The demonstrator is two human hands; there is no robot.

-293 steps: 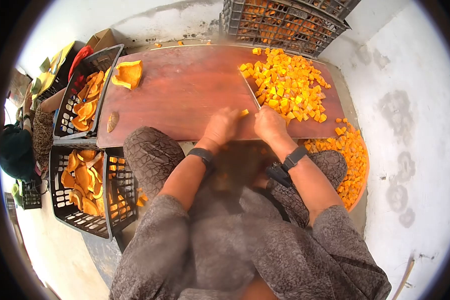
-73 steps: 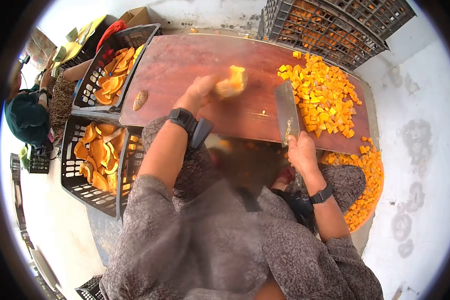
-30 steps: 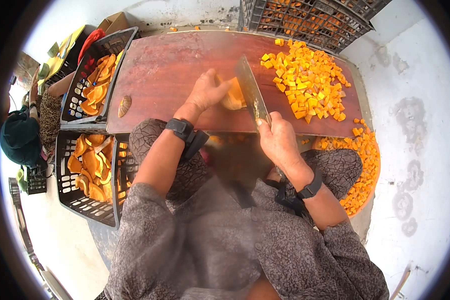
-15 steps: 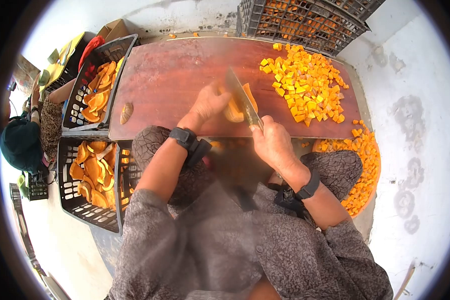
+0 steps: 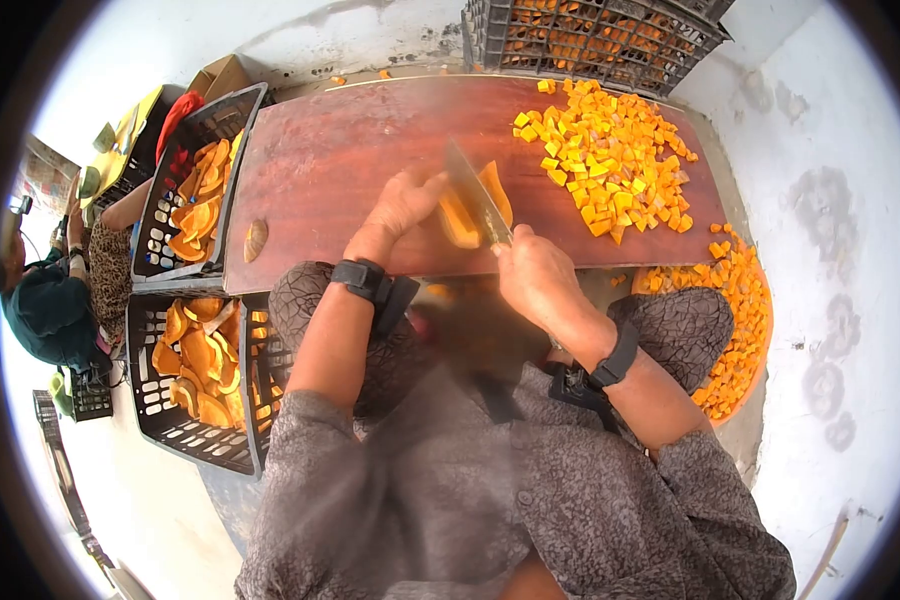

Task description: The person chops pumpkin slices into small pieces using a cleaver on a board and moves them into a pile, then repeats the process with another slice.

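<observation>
My right hand [image 5: 538, 272] grips the handle of a broad kitchen knife [image 5: 477, 195], its blade pointing up and away across the reddish board [image 5: 320, 150]. My left hand [image 5: 407, 208] is closed on the left side of a pumpkin piece [image 5: 459, 218], which lies against the blade's left face. On the blade's right side stands a separate orange pumpkin slice [image 5: 495, 190]. Toward the board's right end, a heap of diced pumpkin [image 5: 610, 165] is spread out. A small brownish pumpkin scrap [image 5: 255, 240] lies near the board's left edge.
Black crates [image 5: 190, 455] with curved pumpkin pieces stand at the left. An orange tub [image 5: 767, 330] of diced pumpkin sits by my right knee. Stacked crates [image 5: 600, 45] stand behind the board, against the wall. Another person [image 5: 55, 300] sits at the far left.
The view has shifted slightly. The knife blade and the pumpkin piece show more sharply now, with both hands in nearly the same places on them.
</observation>
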